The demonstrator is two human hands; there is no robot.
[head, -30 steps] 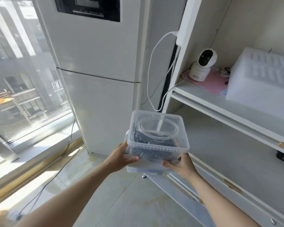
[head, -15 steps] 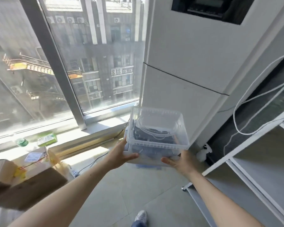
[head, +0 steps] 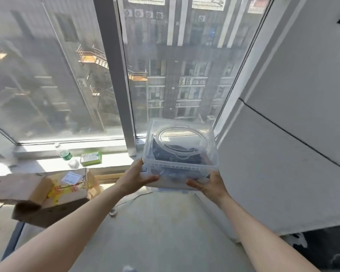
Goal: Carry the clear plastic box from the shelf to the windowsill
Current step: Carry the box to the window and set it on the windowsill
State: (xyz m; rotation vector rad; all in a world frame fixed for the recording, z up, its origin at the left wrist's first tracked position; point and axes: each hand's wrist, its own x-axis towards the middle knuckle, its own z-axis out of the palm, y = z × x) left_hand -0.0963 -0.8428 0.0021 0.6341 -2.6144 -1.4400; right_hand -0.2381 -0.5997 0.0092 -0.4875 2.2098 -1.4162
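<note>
While both bare arms reach forward, the clear plastic box sits in the air between the two hands, held up in front of the window glass and above the pale floor. The left hand grips the box's lower left side, its thumb laid across the front wall and the fingers tucked behind where they cannot be seen. The right hand supports the lower right corner, thumb pointing inward along the bottom edge, the other fingers hidden under the base. The box is closed with a clear lid that carries a raised round ring, and dark contents show through the walls, too blurred to name. It is held roughly level, with its far edge over the right end of the windowsill, though whether it touches the sill cannot be told. Further left on the sill lie a small green packet and a bottle with a green cap, well apart from the box. Below them, at the left, an open cardboard carton holds yellow packaging. A tall white cabinet stands close on the right, just beside the box. A dark upright window post rises behind the box's left edge.
</note>
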